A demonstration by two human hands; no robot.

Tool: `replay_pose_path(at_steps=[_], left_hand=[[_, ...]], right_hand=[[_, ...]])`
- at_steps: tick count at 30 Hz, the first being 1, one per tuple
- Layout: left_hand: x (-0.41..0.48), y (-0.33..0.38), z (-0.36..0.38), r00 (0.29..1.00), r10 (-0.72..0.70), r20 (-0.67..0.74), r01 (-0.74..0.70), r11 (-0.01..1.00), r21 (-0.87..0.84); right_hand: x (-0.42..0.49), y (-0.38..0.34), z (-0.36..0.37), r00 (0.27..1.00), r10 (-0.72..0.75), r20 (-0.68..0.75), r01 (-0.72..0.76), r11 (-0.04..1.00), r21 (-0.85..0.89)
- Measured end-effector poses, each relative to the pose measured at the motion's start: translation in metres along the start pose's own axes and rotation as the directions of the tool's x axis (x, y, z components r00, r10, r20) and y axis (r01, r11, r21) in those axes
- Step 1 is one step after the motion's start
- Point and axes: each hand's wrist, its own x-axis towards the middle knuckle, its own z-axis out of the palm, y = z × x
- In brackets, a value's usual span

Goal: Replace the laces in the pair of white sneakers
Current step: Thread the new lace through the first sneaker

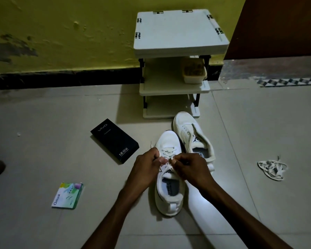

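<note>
Two white sneakers stand on the tiled floor. The near sneaker points away from me and carries a white lace through its lower eyelets. My left hand pinches one end of that lace at the shoe's left side, the tip sticking up above my fingers. My right hand pinches the other end over the tongue. The far sneaker lies behind and to the right with no lace in it. A loose bundle of white laces lies on the floor at the right.
A white shelf rack stands against the yellow wall, with a tub on its middle shelf. A black phone box lies left of the sneakers. A small Odonil packet lies nearer, at the left.
</note>
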Motion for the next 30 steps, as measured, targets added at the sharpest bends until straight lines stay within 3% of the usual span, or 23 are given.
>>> replay_pose_path(at_steps=[6,10,15,19,26,30], left_hand=[[0.002,0.009,-0.008,0.991,0.134,-0.014,-0.134,0.964,-0.232],[0.013,0.024,-0.016,0.977,0.211,-0.025,-0.208,0.931,-0.301],[0.03,0.023,-0.015,0.98,0.14,0.143,-0.084,0.937,-0.34],[0.024,0.009,-0.014,0.972,0.048,0.229,0.002,0.977,-0.213],[0.006,0.008,-0.032,0.974,0.184,0.134,-0.193,0.98,0.05],[-0.002,0.017,-0.035,0.928,0.368,0.051,-0.368,0.889,0.273]], right_hand=[[0.001,-0.009,-0.001,0.999,-0.031,0.025,0.032,0.998,-0.049],[-0.001,-0.026,-0.003,0.973,-0.12,0.195,0.14,0.986,-0.089],[-0.001,-0.026,0.002,0.976,-0.115,0.185,0.136,0.985,-0.107],[-0.002,-0.023,-0.004,0.991,-0.12,0.062,0.123,0.991,-0.057],[-0.002,-0.022,-0.007,0.998,0.029,0.055,-0.034,0.995,0.092],[0.0,-0.025,-0.005,0.996,0.075,0.04,-0.077,0.996,0.044]])
